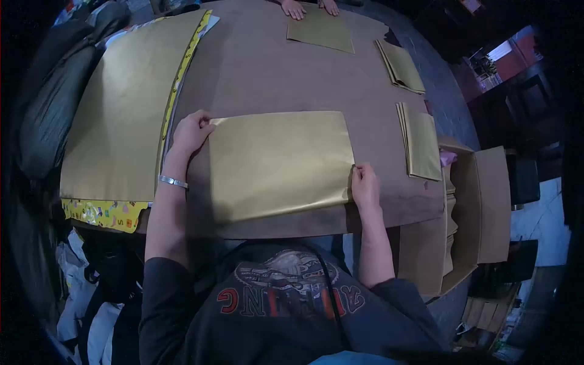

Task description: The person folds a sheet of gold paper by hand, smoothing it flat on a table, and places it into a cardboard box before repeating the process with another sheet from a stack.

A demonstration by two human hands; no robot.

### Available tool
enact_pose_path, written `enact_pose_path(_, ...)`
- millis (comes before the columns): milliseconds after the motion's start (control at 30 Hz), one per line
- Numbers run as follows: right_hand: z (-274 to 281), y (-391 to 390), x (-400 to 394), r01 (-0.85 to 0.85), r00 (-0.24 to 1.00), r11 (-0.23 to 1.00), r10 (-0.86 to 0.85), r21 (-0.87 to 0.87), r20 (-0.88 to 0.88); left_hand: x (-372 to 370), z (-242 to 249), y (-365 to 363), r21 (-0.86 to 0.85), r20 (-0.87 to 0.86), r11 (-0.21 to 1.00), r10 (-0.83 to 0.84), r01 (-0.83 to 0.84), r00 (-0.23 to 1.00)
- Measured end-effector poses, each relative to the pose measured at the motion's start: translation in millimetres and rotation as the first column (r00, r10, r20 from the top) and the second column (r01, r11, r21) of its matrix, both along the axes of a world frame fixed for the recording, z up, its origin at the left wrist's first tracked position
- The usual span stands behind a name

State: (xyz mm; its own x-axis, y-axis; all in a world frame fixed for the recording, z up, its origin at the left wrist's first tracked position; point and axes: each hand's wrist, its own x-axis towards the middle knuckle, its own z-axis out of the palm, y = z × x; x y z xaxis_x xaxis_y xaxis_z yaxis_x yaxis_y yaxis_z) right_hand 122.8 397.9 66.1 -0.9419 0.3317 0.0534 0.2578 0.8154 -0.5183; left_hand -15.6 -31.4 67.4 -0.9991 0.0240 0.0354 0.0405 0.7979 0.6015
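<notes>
A gold sheet (280, 164) lies on the brown table in front of me, its near edge slightly curved. My left hand (194, 131) pinches its upper left corner between thumb and fingers. At the sheet's right edge, my right hand (365, 185) is closed on the border, fingers curled. Two folded gold bundles, one nearer (421, 143) and one farther (401, 66), rest along the table's right side. A large stack of gold sheets (121, 109) with yellow patterned paper under it is to the left of my left hand.
Across the table (243, 67), another person's hands (304, 8) press on a gold sheet (321, 33). An open cardboard box (426, 255) with folded brown items stands at the right edge. Dark bags (55, 115) lie beyond the left edge.
</notes>
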Motion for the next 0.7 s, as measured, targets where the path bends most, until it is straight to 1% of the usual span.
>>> enact_pose_path(33, -3, 3, 2, -0.051, 0.997, 0.996, 0.046, -0.070, -0.068, 0, 0, 0, 0.000, 0.001, 1.000, -0.002, 0.002, 1.000)
enact_pose_path(100, -10, 6, 1, -0.034, 0.997, 0.994, 0.026, -0.101, -0.072, 0, 2, 1, -0.016, 0.005, 1.000, 0.006, -0.006, 1.000)
enact_pose_path(133, -13, 7, 1, -0.018, 0.997, 0.991, 0.008, -0.131, -0.076, 2, 3, 2, -0.044, -0.044, 0.999, -0.012, 0.010, 0.999)
enact_pose_path(167, -15, 9, 2, -0.016, 0.997, 0.991, 0.006, -0.131, -0.076, 3, 3, 3, -0.044, -0.043, 0.999, -0.014, 0.012, 0.999)
enact_pose_path(233, -20, 13, 3, -0.062, 0.982, 0.973, 0.020, -0.223, -0.187, 3, 4, 3, -0.035, -0.031, 0.999, -0.001, 0.000, 1.000)
enact_pose_path(267, -24, 16, 3, -0.061, 0.982, 0.973, 0.019, -0.223, -0.188, 2, 2, 2, -0.046, -0.048, 0.999, -0.017, 0.014, 0.999)
enact_pose_path(300, -27, 20, 2, -0.059, 0.987, 0.964, 0.017, -0.259, -0.162, 1, 0, 1, -0.045, -0.048, 0.999, -0.017, 0.014, 0.999)
enact_pose_path(333, -29, 24, 2, -0.056, 0.990, 0.954, 0.016, -0.294, -0.137, 0, -1, 0, -0.053, -0.019, 0.999, -0.006, 0.005, 1.000)
enact_pose_path(367, -26, 26, 2, -0.021, 0.997, 0.958, 0.001, -0.286, -0.071, 0, 1, 1, -0.061, 0.010, 0.998, 0.003, -0.002, 1.000)
enact_pose_path(400, -24, 24, 1, -0.019, 0.997, 0.958, -0.001, -0.286, -0.072, 1, -1, 1, -0.023, -0.019, 1.000, -0.001, 0.001, 1.000)
enact_pose_path(467, -19, 20, 1, -0.018, 0.999, 0.977, 0.009, -0.211, -0.042, 2, 1, 1, -0.013, 0.003, 1.000, -0.003, 0.003, 1.000)
enact_pose_path(500, -16, 17, 1, -0.018, 0.999, 0.977, 0.009, -0.211, -0.043, 2, 1, 0, -0.003, 0.027, 1.000, -0.002, 0.003, 1.000)
enact_pose_path(567, -11, 13, 2, -0.052, 0.995, 0.982, 0.035, -0.180, -0.096, 0, -1, -1, -0.014, 0.016, 1.000, 0.012, -0.012, 1.000)
enact_pose_path(700, -12, 12, 1, -0.046, 0.994, 0.988, 0.031, -0.149, -0.105, 0, -4, -1, -0.073, 0.003, 0.997, 0.016, -0.016, 1.000)
